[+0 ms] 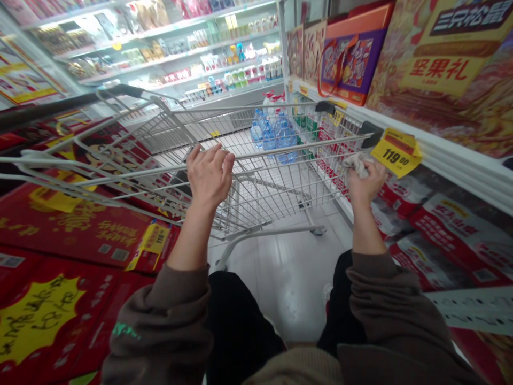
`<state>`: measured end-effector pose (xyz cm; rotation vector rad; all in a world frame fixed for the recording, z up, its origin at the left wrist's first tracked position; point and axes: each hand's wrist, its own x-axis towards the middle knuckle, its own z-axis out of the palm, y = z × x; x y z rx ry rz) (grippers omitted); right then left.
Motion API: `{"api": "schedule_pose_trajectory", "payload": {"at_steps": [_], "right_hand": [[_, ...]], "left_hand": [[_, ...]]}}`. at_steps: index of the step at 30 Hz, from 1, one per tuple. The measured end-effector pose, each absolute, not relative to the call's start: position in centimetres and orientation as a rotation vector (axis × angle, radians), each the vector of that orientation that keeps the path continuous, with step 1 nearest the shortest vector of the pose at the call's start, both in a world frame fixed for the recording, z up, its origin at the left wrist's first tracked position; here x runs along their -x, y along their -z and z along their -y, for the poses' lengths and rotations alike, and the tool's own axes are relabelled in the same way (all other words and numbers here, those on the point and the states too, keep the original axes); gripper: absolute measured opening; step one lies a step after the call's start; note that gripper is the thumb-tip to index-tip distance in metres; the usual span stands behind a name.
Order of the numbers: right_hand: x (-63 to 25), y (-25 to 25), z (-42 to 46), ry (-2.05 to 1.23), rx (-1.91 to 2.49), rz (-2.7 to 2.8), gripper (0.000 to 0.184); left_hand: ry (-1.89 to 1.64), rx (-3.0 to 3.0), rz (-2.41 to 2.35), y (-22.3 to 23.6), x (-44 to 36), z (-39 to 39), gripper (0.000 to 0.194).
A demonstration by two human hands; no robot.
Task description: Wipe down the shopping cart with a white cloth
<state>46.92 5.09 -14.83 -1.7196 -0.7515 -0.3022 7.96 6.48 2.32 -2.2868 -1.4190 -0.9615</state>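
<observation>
A metal shopping cart [276, 184] stands sideways in front of me, its dark handle bar [48, 109] at the left. My left hand [210, 174] lies over the near top rail with fingers bent around it; the fingertips are partly hidden. At the cart's right end, my right hand [366, 179] is closed on a crumpled pale cloth [358, 163]. The cloth is against the wire side, just below a black corner bumper [369, 135]. A yellow price tag [396, 152] hangs from the shelf edge beside that hand. Through its wires, the cart basket shows no goods.
Red boxes [80, 224] with yellow signs are stacked at the left. Along the right runs a shelf edge [452, 160] with gift boxes [356, 59] above and red-and-white packs [460, 230] below. Water bottles [276, 133] stand beyond the cart, before a lit cooler [192, 48].
</observation>
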Motion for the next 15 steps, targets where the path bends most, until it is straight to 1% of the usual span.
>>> {"api": "schedule_pose_trajectory", "payload": {"at_steps": [3, 8, 10, 12, 15], "right_hand": [[-46.8, 14.7, -5.4, 0.303, 1.69, 0.768, 0.032], [-46.8, 15.5, -5.4, 0.123, 1.771, 0.667, 0.023], [-47.2, 15.6, -5.4, 0.103, 1.757, 0.631, 0.021], [-47.7, 15.5, -5.5, 0.157, 1.702, 0.618, 0.023], [-48.2, 15.1, -5.7, 0.232, 1.65, 0.644, 0.032]], "left_hand": [[0.96, 2.281, 1.412, -2.3, -8.0, -6.5, 0.061], [0.947, 2.264, 1.401, -2.4, -8.1, -6.6, 0.062], [0.931, 2.246, 1.384, -2.4, -8.1, -6.5, 0.063], [0.921, 2.235, 1.371, -2.4, -8.1, -6.5, 0.063], [0.952, 2.262, 1.385, -2.3, -8.1, -6.4, 0.06]]}}
